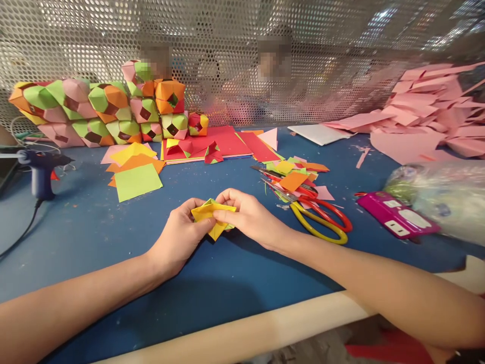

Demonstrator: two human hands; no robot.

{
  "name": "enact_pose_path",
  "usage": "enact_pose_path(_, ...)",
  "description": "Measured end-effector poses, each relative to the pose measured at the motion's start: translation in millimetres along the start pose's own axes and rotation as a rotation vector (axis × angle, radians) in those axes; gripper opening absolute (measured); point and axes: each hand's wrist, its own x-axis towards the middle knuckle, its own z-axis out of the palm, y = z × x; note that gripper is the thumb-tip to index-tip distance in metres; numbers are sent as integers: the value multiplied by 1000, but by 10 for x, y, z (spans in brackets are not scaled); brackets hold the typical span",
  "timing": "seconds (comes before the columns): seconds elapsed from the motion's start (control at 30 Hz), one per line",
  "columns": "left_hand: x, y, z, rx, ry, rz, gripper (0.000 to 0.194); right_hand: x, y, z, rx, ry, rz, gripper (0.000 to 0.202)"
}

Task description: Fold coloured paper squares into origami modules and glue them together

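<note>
A folded yellow paper piece [214, 215] with some green at its edges is held between both hands, just above the blue table [197, 298]. My left hand [185, 230] grips its left side, the thumb lying on the yellow face. From the right, my right hand [246, 217] pinches the same piece with thumb and fingers. Behind my left hand lies a green square sheet [138, 182] on top of orange and yellow sheets [132, 153]. Two small folded pieces, one red and yellow [179, 147], one red and green [214, 152], rest on red sheets [229, 141].
Yellow-handled scissors [320, 225] and red-handled scissors [333, 208] lie right among paper scraps. Folded paper balls [109, 101] line the perforated metal screen [227, 30]. A glue gun [41, 172] stands left; a purple power strip [396, 215], plastic bag [450, 197] and pink paper pile [428, 106] sit right.
</note>
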Motion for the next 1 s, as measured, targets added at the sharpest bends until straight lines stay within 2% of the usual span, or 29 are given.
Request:
enact_pose_path(0.1, 25, -24, -18, -71, -4, 9, 15, -28, -27, -33, -90, -9, -69, 18)
enact_pose_path(0.2, 46, -48, -33, -111, 9, 22, 17, -54, -44, -75, -260, 84, -232, 12)
enact_pose_path(0.3, 58, -67, -38, -84, 11, 31, 17, -55, -46, -110, -412, 147, -360, 6)
enact_pose_path(0.47, 62, -80, -41, 0, 30, 49, 15, -42, -47, -131, -582, 200, -503, 9)
enact_pose_path(1.0, 46, -27, -40, 324, 76, 45, 12, -58, -70, -147, -696, 176, -608, 13)
